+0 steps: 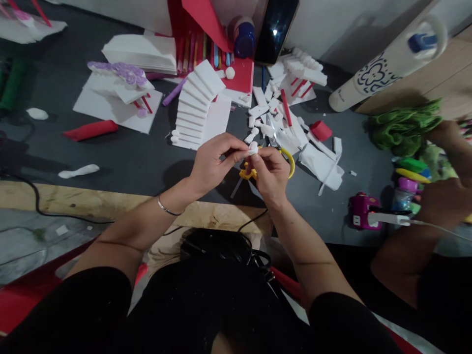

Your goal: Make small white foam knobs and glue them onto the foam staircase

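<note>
Between my fingertips is a small lump of white clay (pixel 252 147). My left hand (pixel 217 160) pinches it from the left, and my right hand (pixel 272 174) grips it from the right. Yellow-handled scissors (pixel 291 162) lie beneath and behind my right hand, partly hidden by it. Just beyond my left hand is a fan of white stepped strips (pixel 191 110) on a white sheet, with small white lumps at its left edge. White scraps (pixel 263 105) are scattered past my right hand.
A purple-topped white model (pixel 123 88) and a red clay roll (pixel 92 130) lie left. A white bottle (pixel 368 81) leans at back right. A magenta adapter (pixel 363 211) sits at right, near another person's hands (pixel 442 196). A phone (pixel 276 29) stands behind.
</note>
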A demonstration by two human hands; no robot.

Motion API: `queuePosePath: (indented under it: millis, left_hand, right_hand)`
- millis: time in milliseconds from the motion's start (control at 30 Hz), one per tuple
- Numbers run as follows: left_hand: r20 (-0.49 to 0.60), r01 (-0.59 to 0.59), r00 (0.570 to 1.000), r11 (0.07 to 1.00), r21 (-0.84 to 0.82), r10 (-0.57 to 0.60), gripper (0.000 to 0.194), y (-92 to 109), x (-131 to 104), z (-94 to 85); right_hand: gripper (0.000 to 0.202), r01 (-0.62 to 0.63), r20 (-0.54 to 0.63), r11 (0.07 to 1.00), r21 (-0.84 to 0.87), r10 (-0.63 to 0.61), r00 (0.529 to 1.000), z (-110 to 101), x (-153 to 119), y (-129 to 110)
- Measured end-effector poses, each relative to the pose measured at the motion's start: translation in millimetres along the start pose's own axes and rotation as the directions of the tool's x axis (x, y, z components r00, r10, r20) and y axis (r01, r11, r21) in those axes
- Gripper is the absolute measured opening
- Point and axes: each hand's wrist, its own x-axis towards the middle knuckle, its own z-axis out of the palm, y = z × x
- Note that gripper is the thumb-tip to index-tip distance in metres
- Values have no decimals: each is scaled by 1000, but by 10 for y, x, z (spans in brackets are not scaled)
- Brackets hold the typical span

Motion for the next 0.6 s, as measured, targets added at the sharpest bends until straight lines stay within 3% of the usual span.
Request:
queuePosePath:
  millis: [267,467,600]
  left_hand:
    - [118,234,971,931,-281,-209,42,-63,37,36]
    - [156,248,966,915,-319,-208,49,-56,69,9]
    - [220,265,957,885,-382,-191,51,-66,85,-10]
  right_hand:
    - [37,-74,83,993,94,67,994,-10,11,31]
    - [42,-226,208,945,237,178,962,-18,58,-5]
    - [39,-346,356,886,308,230,906,-74,74,-20]
